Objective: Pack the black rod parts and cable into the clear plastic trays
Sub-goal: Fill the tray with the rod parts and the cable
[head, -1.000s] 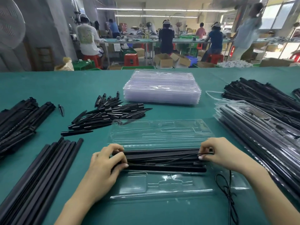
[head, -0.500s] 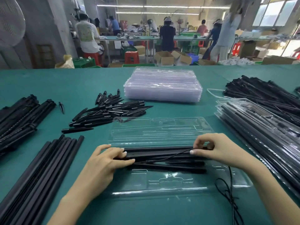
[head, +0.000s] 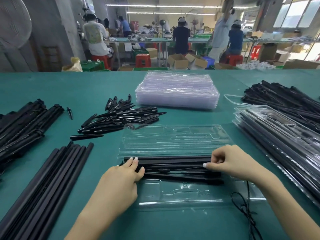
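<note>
- Clear plastic tray (head: 173, 198) lies open on the green table (head: 52, 87), right in front of the person; its hinged lid half (head: 173, 137) lies flat on the far side.
- Black rod parts (head: 173, 160) sit lengthwise in the tray's middle channels, several side by side.
- Left hand (head: 121, 181): fingers fairly straight, tips pressing down on the left end of the rods, thumb against the nearer rod. Not clearly wrapped round anything.
- Right hand (head: 230, 161): fingers curled at the right end of the rods, pinching the thin black cable (head: 181, 169) that runs along over them.
- Rest of the cable trails off the tray's right side in a loose loop (head: 242, 203) on the table, near the right forearm.
- Left of the tray: bundle of long black rods (head: 48, 179); further left, another pile of black rods (head: 22, 125).
- Behind the tray, left: loose heap of short pointed black stakes (head: 121, 116).
- Behind, centre: stack of clear trays (head: 176, 92), no parts visible in them.
- Right: stack of filled trays (head: 277, 135), more black rods (head: 285, 97) beyond it.
- Background: people at other benches, red stools, cardboard boxes.
</note>
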Motion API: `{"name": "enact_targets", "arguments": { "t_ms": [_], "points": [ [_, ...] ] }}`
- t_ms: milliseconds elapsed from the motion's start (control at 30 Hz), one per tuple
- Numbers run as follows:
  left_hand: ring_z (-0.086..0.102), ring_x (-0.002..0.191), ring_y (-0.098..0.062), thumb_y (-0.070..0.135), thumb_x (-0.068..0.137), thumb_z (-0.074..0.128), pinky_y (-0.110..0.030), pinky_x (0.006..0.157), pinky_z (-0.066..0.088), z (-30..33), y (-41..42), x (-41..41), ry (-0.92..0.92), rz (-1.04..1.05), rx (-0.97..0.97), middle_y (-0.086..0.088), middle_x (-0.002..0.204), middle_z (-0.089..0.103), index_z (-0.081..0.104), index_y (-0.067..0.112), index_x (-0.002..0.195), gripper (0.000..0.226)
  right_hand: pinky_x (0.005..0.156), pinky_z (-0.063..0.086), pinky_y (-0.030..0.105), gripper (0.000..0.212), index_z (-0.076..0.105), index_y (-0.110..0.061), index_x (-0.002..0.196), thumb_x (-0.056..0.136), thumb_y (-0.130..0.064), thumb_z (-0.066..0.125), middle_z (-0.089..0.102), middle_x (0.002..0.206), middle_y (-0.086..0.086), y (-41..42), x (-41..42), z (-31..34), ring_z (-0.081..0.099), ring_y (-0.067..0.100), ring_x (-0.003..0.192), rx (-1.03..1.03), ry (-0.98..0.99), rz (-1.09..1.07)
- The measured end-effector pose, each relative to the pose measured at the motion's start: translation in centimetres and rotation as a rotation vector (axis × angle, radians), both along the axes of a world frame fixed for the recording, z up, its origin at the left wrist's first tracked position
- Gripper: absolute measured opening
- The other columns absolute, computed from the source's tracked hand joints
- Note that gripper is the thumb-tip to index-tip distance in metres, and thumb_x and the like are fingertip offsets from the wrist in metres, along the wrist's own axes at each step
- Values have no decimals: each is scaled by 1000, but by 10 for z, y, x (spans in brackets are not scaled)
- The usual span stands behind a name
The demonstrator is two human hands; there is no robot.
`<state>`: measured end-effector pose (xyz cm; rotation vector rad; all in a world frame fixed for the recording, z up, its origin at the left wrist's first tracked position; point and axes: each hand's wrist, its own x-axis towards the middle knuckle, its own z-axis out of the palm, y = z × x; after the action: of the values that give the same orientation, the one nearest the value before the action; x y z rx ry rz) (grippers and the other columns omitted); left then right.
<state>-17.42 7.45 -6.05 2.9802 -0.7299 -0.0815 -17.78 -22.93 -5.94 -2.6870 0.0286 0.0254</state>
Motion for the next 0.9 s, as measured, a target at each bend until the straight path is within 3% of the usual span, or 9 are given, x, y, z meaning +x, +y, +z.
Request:
{"name": "enact_targets", "arguments": {
  "t_ms": [67, 233, 367, 467, 533, 567, 633, 767, 900],
  "points": [
    [12, 146, -3, 10, 93, 29, -24, 111, 25, 1, 4, 2, -7, -3, -40, 18, 159, 4, 26, 46, 146, 64, 55, 35, 26, 40, 52, -21, 52, 75, -46, 72, 50, 48, -13, -1, -2, 4, 40, 4, 49, 43, -43, 40],
    [6, 144, 5, 5, 89, 34, -20, 114, 20, -10, 18, 3, 24, -61, -140, 23, 155, 6, 32, 44, 145, 68, 47, 27, 14, 39, 51, -13, 52, 74, -34, 75, 39, 49, -4, -4, -8, 11, 32, 9, 49, 551, -84, 180],
    [17, 120, 33, 3, 92, 39, -8, 107, 14, -20, 32, -1, 89, -8, -415, 45, 135, 26, 30, 43, 127, 54, 43, 23, 12, 39, 51, -16, 50, 73, -27, 79, 38, 47, -4, 2, -6, 4, 27, 7, 45, 774, -121, 163],
    [32, 121, 25, 5, 96, 37, -5, 98, 19, -25, 30, 4, 81, 81, -619, 48, 116, 45, 23, 40, 118, 44, 38, 18, 14, 29, 51, -16, 47, 72, -21, 65, 35, 45, -5, 7, -4, -1, 23, 7, 40, 984, -130, 144],
    [48, 113, 0, 16, 98, 41, -20, 100, 29, -27, 25, 10, 64, 139, -646, 43, 112, 54, 18, 43, 119, 41, 37, 17, 12, 27, 54, -15, 48, 73, -16, 62, 32, 42, -4, 9, -3, -3, 21, 7, 37, 1079, -133, 148],
    [50, 102, -11, 21, 98, 45, -28, 99, 33, -27, 23, 14, 55, 161, -655, 40, 111, 58, 17, 45, 117, 41, 37, 17, 11, 28, 54, -14, 49, 75, -14, 64, 30, 41, -4, 8, -2, -3, 20, 7, 36, 1093, -133, 150],
    [49, 92, -14, 25, 97, 51, -33, 97, 37, -28, 24, 19, 40, 162, -663, 38, 108, 61, 24, 46, 116, 39, 38, 17, 11, 30, 55, -11, 53, 80, -9, 69, 28, 43, -1, 4, -2, -5, 20, 8, 38, 1044, -122, 148],
    [50, 116, 12, 8, 90, 63, -28, 110, 26, -32, 33, 19, -45, 36, -643, 40, 112, 56, 62, 39, 111, 38, 41, 25, 15, 28, 56, -6, 59, 82, -20, 65, 39, 48, -2, -11, -4, -7, 30, 9, 44, 811, -31, 204],
    [37, 122, 22, -1, 88, 62, -22, 114, 20, -35, 36, 17, -51, 9, -695, 41, 110, 54, 62, 35, 103, 39, 49, 38, 19, 32, 62, -6, 63, 78, -34, 69, 54, 57, 5, -17, -4, -8, 45, 11, 54, 645, 50, 257]
  ]
}}
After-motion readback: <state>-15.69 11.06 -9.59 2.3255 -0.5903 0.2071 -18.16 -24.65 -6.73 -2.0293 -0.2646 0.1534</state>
